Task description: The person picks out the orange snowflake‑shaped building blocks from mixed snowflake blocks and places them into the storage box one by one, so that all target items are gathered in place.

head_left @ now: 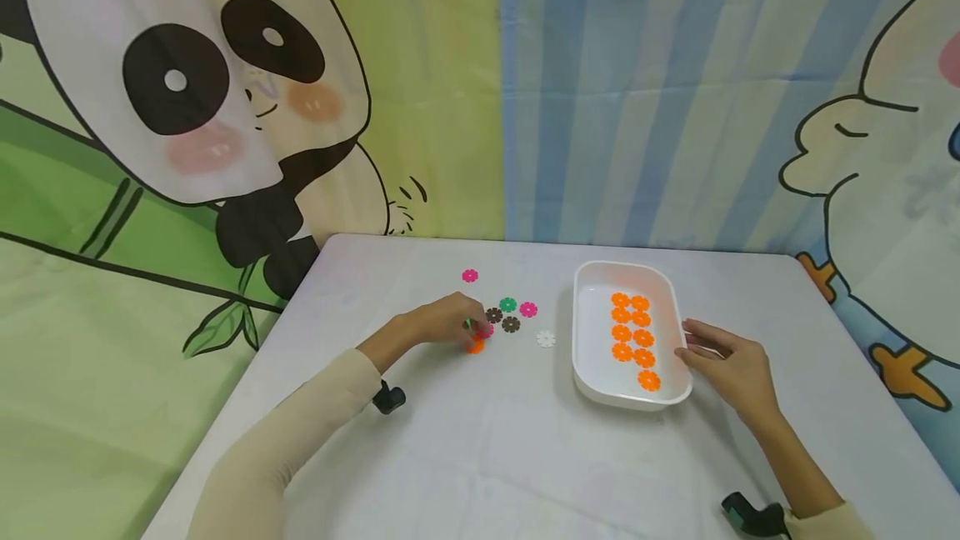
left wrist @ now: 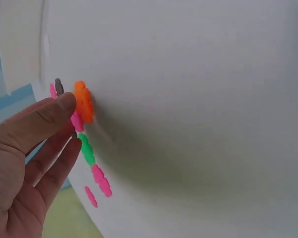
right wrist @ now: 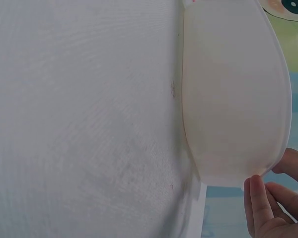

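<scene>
Eight orange discs [head_left: 632,332] lie in two rows inside the white tray [head_left: 587,348] on the bench [head_left: 480,448]. Left of the tray lie loose discs: three pink, two brown, one green, one white and one orange disc [head_left: 476,347]. The left hand [head_left: 442,322] reaches flat over them, fingers loose, thumb at the orange disc, gripping nothing. The right hand [head_left: 731,365] rests at the tray's right rim, fingertips [right wrist: 256,198] touching it, grip loose.
</scene>
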The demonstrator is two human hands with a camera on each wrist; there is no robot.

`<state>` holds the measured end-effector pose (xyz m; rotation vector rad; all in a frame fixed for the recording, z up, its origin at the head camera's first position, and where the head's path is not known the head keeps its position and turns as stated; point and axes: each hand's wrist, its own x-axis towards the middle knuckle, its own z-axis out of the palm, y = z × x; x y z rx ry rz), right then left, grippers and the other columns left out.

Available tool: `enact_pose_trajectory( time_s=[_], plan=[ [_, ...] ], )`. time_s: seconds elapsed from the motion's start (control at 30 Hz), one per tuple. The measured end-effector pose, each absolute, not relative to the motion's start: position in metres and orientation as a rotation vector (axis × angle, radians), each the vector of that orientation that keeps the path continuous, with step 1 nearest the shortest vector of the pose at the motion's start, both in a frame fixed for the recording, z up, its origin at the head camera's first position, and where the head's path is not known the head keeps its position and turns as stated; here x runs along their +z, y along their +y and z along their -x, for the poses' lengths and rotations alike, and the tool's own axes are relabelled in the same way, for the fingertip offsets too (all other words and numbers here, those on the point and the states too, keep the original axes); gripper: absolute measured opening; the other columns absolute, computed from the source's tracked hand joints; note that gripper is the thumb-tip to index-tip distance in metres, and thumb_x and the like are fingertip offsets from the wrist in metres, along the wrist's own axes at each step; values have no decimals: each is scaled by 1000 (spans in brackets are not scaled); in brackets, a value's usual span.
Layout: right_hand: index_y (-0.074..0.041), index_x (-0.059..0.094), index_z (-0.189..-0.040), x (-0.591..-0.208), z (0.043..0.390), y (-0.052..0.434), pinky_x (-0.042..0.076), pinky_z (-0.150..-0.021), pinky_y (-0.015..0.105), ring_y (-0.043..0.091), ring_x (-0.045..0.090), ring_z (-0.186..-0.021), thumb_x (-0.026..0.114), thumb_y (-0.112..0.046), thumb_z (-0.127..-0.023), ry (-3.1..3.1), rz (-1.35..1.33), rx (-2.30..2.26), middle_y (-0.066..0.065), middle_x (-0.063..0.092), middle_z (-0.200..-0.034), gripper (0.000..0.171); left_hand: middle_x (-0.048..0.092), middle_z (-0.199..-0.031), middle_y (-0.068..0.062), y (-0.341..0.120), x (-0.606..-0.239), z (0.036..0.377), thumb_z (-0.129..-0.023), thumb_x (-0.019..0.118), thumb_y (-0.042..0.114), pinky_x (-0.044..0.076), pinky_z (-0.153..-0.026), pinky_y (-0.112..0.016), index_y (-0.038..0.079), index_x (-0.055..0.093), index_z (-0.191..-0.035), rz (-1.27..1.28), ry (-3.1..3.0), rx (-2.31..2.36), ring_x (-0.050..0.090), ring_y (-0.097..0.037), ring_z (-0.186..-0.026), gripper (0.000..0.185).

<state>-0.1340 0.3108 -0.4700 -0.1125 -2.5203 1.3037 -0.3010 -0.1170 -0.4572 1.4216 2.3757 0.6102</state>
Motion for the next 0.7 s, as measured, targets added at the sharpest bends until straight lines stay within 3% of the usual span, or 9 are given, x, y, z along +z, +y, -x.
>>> enact_pose_trajectory(
  time_s=[0.23,0.7],
  plan=[
    [1,62,-128,-470,133,311,46,-76,8,-10,57,-95,77,-25,-85,-2514,116,1300,21,62,-124,52,68,-100,1,-120,-460,292,-82,77,1,50,-82,-21,7,73,-108,-1365,2388,491,60,-11,-90,27],
    [1,61,-129,-471,134,311,46,-77,8,-14,56,-91,77,-26,-85,-2514,127,1330,22,62,-125,54,63,-98,1,-112,-459,292,-81,75,5,48,-82,-22,8,70,-110,-1280,2416,305,55,-13,-90,29]
  ],
)
